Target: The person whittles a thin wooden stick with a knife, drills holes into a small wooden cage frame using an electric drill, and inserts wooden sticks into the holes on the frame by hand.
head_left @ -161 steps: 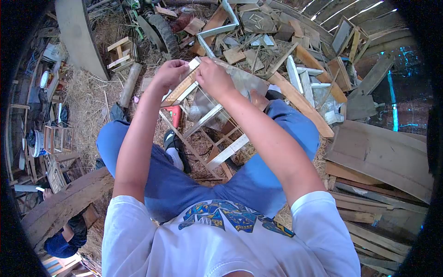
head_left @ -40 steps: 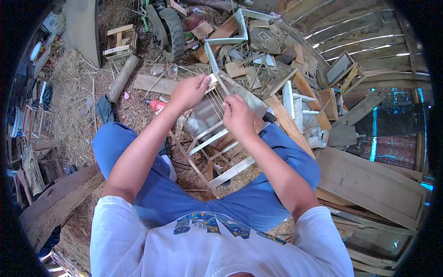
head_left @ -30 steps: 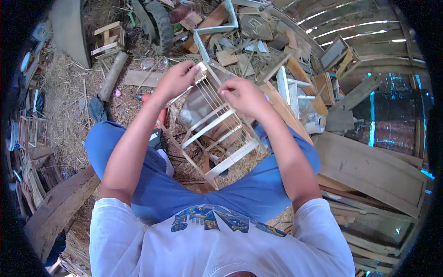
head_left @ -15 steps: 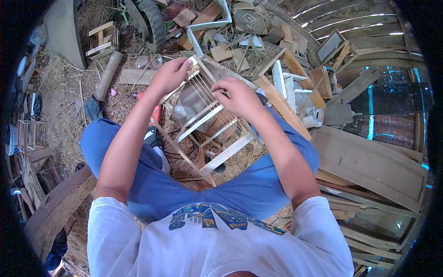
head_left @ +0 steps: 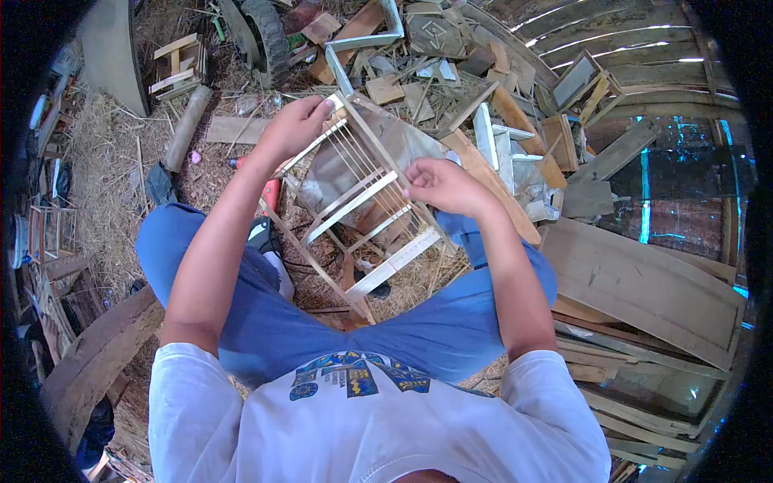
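A small wooden frame [head_left: 366,283] of pale rails and crossbars stands tilted between my knees. Several thin strips or cords [head_left: 349,148] run lengthwise from its top rail across the curved middle crossbar [head_left: 351,208]. My left hand [head_left: 299,129] is closed over the far end of the frame, thumb on the top rail. Beside the right side rail, near the end of the middle crossbar, my right hand [head_left: 444,187] has its fingers curled together. Whatever those fingers hold, if anything, is too small to make out.
A red-handled tool [head_left: 271,193] lies left of the frame, partly hidden. Behind it are scrap boards [head_left: 386,90], a white angled wooden piece [head_left: 346,68] and a tyre [head_left: 266,40]. Large panels [head_left: 644,282] are stacked at right. Straw [head_left: 113,217] covers the floor.
My right hand has moved down and to the right, from over the strips to beside the right rail. My left hand stays at the top of the frame.
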### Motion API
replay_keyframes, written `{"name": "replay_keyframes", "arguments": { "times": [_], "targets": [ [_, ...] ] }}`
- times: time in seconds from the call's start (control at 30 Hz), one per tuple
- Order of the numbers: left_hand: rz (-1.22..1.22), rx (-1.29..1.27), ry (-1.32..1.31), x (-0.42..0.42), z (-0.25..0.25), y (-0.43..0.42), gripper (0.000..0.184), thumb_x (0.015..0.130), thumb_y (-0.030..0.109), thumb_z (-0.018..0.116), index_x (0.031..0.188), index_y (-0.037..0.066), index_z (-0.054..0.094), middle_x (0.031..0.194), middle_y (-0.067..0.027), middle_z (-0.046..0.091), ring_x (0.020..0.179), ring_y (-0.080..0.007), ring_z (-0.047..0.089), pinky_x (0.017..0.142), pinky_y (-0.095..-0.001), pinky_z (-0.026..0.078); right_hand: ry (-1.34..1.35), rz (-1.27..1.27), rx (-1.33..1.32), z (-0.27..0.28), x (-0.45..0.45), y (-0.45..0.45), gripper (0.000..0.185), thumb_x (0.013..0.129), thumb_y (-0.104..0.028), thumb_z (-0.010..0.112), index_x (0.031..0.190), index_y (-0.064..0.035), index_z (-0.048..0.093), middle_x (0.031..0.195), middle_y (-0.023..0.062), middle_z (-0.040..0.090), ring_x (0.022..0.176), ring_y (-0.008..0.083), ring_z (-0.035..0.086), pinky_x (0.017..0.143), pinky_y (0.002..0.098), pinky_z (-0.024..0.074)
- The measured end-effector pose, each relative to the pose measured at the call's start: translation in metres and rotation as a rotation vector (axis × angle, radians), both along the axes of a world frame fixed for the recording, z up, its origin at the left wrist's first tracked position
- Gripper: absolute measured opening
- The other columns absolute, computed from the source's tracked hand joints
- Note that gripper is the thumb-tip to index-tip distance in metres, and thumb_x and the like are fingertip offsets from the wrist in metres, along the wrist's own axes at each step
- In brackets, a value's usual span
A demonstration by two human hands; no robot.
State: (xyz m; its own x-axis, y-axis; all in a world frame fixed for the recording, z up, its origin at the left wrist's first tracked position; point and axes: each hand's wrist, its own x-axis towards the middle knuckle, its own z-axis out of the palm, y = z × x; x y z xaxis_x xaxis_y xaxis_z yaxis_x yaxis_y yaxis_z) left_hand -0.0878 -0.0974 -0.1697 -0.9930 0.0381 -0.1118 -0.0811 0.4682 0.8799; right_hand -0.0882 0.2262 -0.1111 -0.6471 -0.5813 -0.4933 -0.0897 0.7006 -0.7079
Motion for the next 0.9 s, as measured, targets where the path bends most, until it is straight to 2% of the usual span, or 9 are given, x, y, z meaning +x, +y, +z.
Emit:
{"name": "replay_keyframes", "arguments": {
  "times": [0.07, 0.1, 0.17, 0.27, 0.43, 0.6, 0.67, 0.8, 0.9],
  "targets": [
    [0.004, -0.012, -0.007, 0.0, 0.003, 0.001, 0.045, 0.105, 0.04, 0.049, 0.104, -0.003, 0.062, 0.081, -0.0062, 0.061, 0.071, -0.0147, 0.059, 0.069, -0.0335, 0.05, -0.218, -0.028, -0.08, -0.003, 0.004, 0.01, 0.022, 0.09, -0.015, 0.074, 0.1, 0.0006, 0.063, 0.086, -0.0015, 0.064, 0.078, 0.0064, 0.056, 0.07, 0.0244, 0.046],
    [0.004, -0.024, -0.016, 0.0, 0.003, 0.001, 0.045, 0.105, 0.04, 0.049, 0.105, -0.003, 0.062, 0.082, -0.0064, 0.062, 0.072, -0.0145, 0.058, 0.069, -0.0334, 0.05, -0.219, -0.025, -0.081, -0.004, 0.006, 0.013, 0.022, 0.09, -0.015, 0.074, 0.1, 0.0006, 0.063, 0.086, -0.0015, 0.064, 0.078, 0.0064, 0.056, 0.07, 0.0244, 0.046],
    [0.024, -0.031, 0.021, 0.0, -0.001, 0.002, 0.045, 0.105, 0.04, 0.049, 0.105, -0.003, 0.062, 0.082, -0.0063, 0.062, 0.072, -0.0144, 0.058, 0.069, -0.0333, 0.05, -0.398, -0.023, -0.119, -0.007, 0.009, 0.02, 0.018, 0.091, -0.016, 0.073, 0.097, 0.0, 0.065, 0.089, -0.0023, 0.065, 0.081, 0.0059, 0.056, 0.074, 0.0249, 0.0458],
    [0.037, -0.056, 0.054, -0.003, -0.003, 0.003, 0.045, 0.105, 0.04, 0.049, 0.107, -0.003, 0.063, 0.083, -0.0061, 0.063, 0.073, -0.0143, 0.058, 0.07, -0.0332, 0.05, -0.441, -0.059, -0.165, -0.019, 0.017, 0.025, 0.017, 0.092, -0.016, 0.073, 0.096, -0.0006, 0.067, 0.091, -0.0028, 0.065, 0.083, 0.0058, 0.056, 0.077, 0.0254, 0.0458],
    [0.03, -0.095, 0.023, -0.003, 0.0, 0.003, 0.046, 0.105, 0.041, 0.048, 0.114, -0.002, 0.063, 0.086, -0.0051, 0.064, 0.075, -0.014, 0.057, 0.072, -0.0325, 0.05, -0.369, -0.095, -0.214, -0.012, 0.029, 0.026, 0.021, 0.091, -0.019, 0.073, 0.099, -0.0008, 0.068, 0.091, 0.0009, 0.068, 0.085, 0.0078, 0.058, 0.077, 0.027, 0.047],
    [0.025, -0.088, 0.028, -0.003, -0.007, 0.001, 0.047, 0.105, 0.043, 0.048, 0.111, -0.001, 0.063, 0.084, -0.0036, 0.062, 0.074, -0.012, 0.055, 0.07, -0.0302, 0.048, -0.299, -0.025, -0.204, -0.013, 0.03, 0.031, 0.02, 0.091, -0.018, 0.072, 0.101, -0.0017, 0.068, 0.092, 0.0024, 0.069, 0.085, 0.0083, 0.059, 0.078, 0.0276, 0.0477],
    [0.018, -0.079, 0.017, -0.002, -0.005, 0.001, 0.047, 0.105, 0.043, 0.048, 0.108, -0.001, 0.063, 0.081, -0.0021, 0.06, 0.072, -0.0113, 0.053, 0.068, -0.0297, 0.047, -0.229, -0.014, -0.152, -0.011, 0.032, 0.029, 0.019, 0.09, -0.017, 0.072, 0.101, -0.0024, 0.068, 0.089, 0.0035, 0.069, 0.084, 0.0089, 0.059, 0.077, 0.0278, 0.0477],
    [0.031, -0.067, 0.029, -0.002, -0.005, 0.002, 0.046, 0.105, 0.042, 0.049, 0.105, -0.001, 0.064, 0.077, -0.0008, 0.058, 0.07, -0.0109, 0.052, 0.065, -0.0299, 0.046, -0.259, -0.079, -0.208, -0.014, 0.035, 0.029, 0.019, 0.09, -0.018, 0.072, 0.099, -0.0022, 0.069, 0.086, 0.0039, 0.069, 0.081, 0.0095, 0.059, 0.074, 0.0283, 0.0478],
    [0.027, -0.042, 0.052, -0.003, -0.007, 0.002, 0.046, 0.105, 0.042, 0.049, 0.103, -0.001, 0.064, 0.074, -0.0006, 0.057, 0.068, -0.0109, 0.05, 0.063, -0.0303, 0.045, -0.196, -0.027, -0.149, -0.018, 0.033, 0.031, 0.019, 0.089, -0.019, 0.072, 0.099, -0.002, 0.069, 0.083, 0.0039, 0.068, 0.079, 0.0096, 0.058, 0.072, 0.0287, 0.0477]
  ]
}}
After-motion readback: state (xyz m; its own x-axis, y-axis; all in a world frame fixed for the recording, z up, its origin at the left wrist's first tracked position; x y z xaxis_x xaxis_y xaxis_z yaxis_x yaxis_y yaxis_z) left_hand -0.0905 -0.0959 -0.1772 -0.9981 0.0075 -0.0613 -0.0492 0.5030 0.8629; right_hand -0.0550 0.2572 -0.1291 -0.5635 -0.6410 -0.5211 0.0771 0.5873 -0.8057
